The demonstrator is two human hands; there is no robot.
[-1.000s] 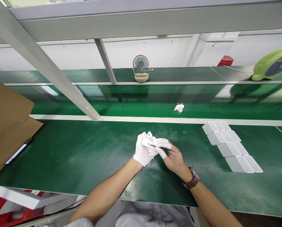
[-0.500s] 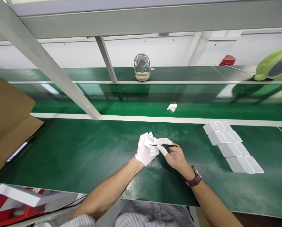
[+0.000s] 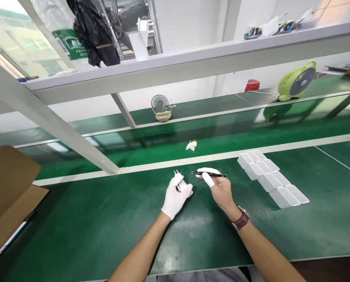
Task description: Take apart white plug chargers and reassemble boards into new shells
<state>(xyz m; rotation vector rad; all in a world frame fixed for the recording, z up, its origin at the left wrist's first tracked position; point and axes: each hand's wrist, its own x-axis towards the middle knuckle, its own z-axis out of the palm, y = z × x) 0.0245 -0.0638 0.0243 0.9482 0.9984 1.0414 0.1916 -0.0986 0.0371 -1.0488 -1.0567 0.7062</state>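
Observation:
A white glove covers my left hand (image 3: 176, 197), whose fingers are closed round a small white plug adapter (image 3: 181, 182) with two metal pins pointing away from me. To its right, my right hand (image 3: 217, 184) has white covers on some fingers and holds dark tweezers (image 3: 211, 174). The tweezer tips point left, toward the adapter but apart from it. Beyond my hands, a few small white plug pieces (image 3: 191, 145), one with a yellow part, lie on the green strip behind the white rail.
White plastic bins (image 3: 276, 178) stand in a slanting row on the right of the green table (image 3: 104, 231). An open cardboard box (image 3: 13, 196) is at the left. A metal post (image 3: 75, 133) rises left of centre. A small fan (image 3: 160, 106) and a green fan (image 3: 298, 82) stand farther back.
My hands have moved apart, and the tweezers are now away from the white piece. The plug pins now show in my left hand. The view has tilted up and turned, showing the upper shelf.

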